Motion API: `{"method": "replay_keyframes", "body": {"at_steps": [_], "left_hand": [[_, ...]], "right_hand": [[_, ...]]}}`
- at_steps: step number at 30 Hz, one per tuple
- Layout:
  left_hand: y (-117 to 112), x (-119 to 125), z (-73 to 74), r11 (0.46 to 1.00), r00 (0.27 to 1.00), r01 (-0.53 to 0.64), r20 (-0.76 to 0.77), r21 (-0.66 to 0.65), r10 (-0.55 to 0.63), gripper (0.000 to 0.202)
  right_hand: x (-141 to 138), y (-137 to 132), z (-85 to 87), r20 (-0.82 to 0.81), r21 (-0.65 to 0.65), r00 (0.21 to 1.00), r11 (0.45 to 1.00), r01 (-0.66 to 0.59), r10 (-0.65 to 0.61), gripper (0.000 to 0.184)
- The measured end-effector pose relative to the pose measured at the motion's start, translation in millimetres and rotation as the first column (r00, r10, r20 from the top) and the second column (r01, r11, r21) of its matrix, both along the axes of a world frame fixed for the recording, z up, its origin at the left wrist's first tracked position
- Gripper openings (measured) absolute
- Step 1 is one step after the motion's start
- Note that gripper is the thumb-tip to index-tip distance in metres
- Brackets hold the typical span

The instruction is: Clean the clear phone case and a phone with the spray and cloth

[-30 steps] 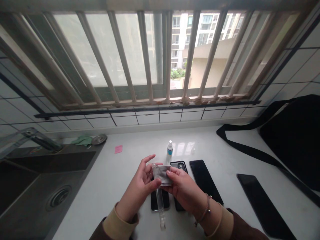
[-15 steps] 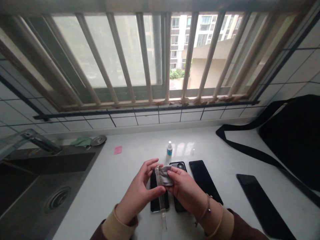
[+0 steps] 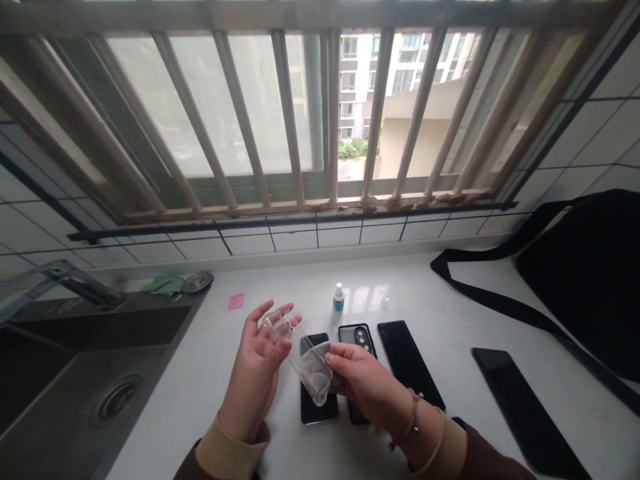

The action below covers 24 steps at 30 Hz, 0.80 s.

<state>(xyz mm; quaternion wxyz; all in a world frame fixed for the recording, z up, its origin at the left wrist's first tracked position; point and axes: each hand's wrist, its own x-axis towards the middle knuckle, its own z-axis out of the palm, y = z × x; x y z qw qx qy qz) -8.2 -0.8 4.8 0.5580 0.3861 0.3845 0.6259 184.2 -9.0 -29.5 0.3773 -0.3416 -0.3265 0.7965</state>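
My left hand (image 3: pixel 257 363) holds one end of a clear phone case (image 3: pixel 295 353) between thumb and spread fingers. The case is tilted, its other end low and to the right. In my right hand (image 3: pixel 363 373) is a grey cloth (image 3: pixel 320 355), pinched and pressed against the case's right-hand end. Beneath the hands lie a black phone (image 3: pixel 320 412) and a black phone case (image 3: pixel 358 336) with round camera rings, both partly covered from view. A small white bottle (image 3: pixel 339 299) with a blue label stands just beyond.
Two dark flat slabs, one nearer (image 3: pixel 410 363) and one farther right (image 3: pixel 525 407), lie on the white counter (image 3: pixel 170 400). A small white cap (image 3: pixel 385 303) and a pink note (image 3: pixel 236 301) lie behind. Left is a sink (image 3: pixel 55 393); right, a black bag (image 3: pixel 585 280).
My left hand has moved left and tipped the clear case, so its broad face now shows. My right hand has shifted slightly lower with the cloth.
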Motion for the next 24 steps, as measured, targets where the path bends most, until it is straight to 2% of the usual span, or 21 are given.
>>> {"method": "replay_keyframes", "body": {"at_steps": [4,8,13,18,21,22,24], "left_hand": [[3,-2,4.4,0.991,0.992,-0.127,0.0,0.042,0.127,0.073],[-3,1,6.0,0.971,0.982,-0.161,-0.071,0.177,0.175,0.08],[-16,8,-1.2,0.913,0.923,-0.185,-0.256,0.364,0.289,0.089],[-15,7,-9.4,0.818,0.854,-0.229,-0.295,0.527,0.429,0.095],[-11,8,-3.6,0.786,0.843,-0.312,-0.226,0.533,0.488,0.095],[-9,7,-0.8,0.793,0.851,-0.344,-0.189,0.503,0.489,0.095],[-4,6,3.4,0.843,0.886,-0.395,-0.092,0.364,0.454,0.089]], "right_hand": [[0,1,0.6,-0.023,-0.048,1.0,0.999,0.019,-0.02,0.045],[0,2,0.1,-0.096,-0.116,0.99,0.989,0.091,-0.102,0.046],[1,3,0.6,-0.137,-0.119,0.985,0.989,0.092,-0.108,0.046],[2,1,5.0,-0.112,-0.127,0.991,0.99,0.065,-0.079,0.048],[2,0,6.6,-0.105,-0.136,0.994,0.99,0.022,-0.037,0.046],[2,1,6.3,-0.112,-0.139,0.992,0.989,0.041,-0.057,0.045],[3,3,4.3,-0.13,-0.149,0.975,0.976,0.162,-0.182,0.044]]}}
